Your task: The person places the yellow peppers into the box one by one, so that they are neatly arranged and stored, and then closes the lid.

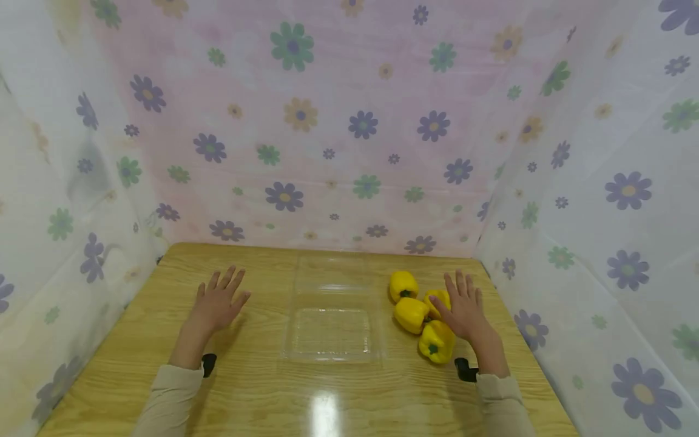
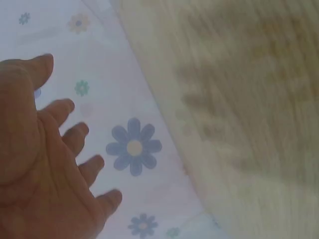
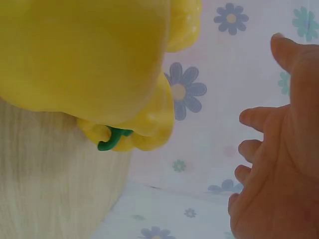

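Observation:
Several yellow bell peppers (image 1: 411, 315) with green stems lie in a cluster on the right half of the table. My right hand (image 1: 465, 314) hovers at their right side with its fingers spread, its thumb overlapping one pepper in the head view; it holds nothing. In the right wrist view, yellow peppers (image 3: 79, 59) fill the upper left, apart from the hand (image 3: 279, 154). A clear plastic clamshell box (image 1: 332, 332) sits mid-table with its lid (image 1: 332, 273) folded back. To the left of the box, my left hand (image 1: 215, 304) is held over bare wood, fingers spread, gripping nothing.
The wooden table (image 1: 251, 388) has a light reflection near its front. Flower-printed cloth (image 1: 338, 121) stands behind it and along both sides. A dark strap piece (image 1: 209, 365) shows at the left wrist, another dark piece (image 1: 466, 369) at the right.

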### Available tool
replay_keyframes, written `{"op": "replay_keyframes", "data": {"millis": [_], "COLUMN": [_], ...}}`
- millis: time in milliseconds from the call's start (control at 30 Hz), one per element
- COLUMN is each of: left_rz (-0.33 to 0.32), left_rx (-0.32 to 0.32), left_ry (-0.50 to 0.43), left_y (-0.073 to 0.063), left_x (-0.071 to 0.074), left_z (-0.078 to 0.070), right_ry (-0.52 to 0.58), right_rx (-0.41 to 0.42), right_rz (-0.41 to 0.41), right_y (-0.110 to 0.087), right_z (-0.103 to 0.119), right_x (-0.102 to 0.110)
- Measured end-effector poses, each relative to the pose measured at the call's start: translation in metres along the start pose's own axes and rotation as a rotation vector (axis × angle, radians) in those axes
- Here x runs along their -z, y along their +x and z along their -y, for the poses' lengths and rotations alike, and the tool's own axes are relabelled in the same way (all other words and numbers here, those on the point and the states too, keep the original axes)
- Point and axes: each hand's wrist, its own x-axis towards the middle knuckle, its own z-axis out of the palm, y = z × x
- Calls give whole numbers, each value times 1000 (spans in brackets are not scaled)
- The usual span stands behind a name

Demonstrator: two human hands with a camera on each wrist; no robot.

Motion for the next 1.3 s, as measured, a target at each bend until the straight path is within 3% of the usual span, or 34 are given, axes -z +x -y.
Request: {"op": "replay_keyframes", "data": {"millis": [100,233,433,567,733,900,1100,1300], "left_rz": [-15,-17,11,48,80,92,128,119], "left_rx": [-91,-200,-271,-322,-356,-371,-345,-316], "left_ry": [-62,-223,-488,-628,-754,-812,-870,-892], "left_y": [0,-4,-13,-16,-19,-20,-20,-22], "left_x": [-12,-32,-50,-57,-64,-71,-75,-77], "left_z": [-1,-4,-18,-29,-36,-40,-43,-44], "right_ry": [48,157,293,319,381,389,390,392], "right_rx": [44,49,-169,-266,-306,-298,-305,-305], "right_rz": [-32,-81,-115,-81,-40,-72,-126,-170], "right_y": [-6,-21,-50,-63,-70,-72,-70,-68], "right_z": [-2,-5,-1,2,7,10,12,9], "right_x": [-6,-14,-20,-29,-44,-55,-65,-70]}}
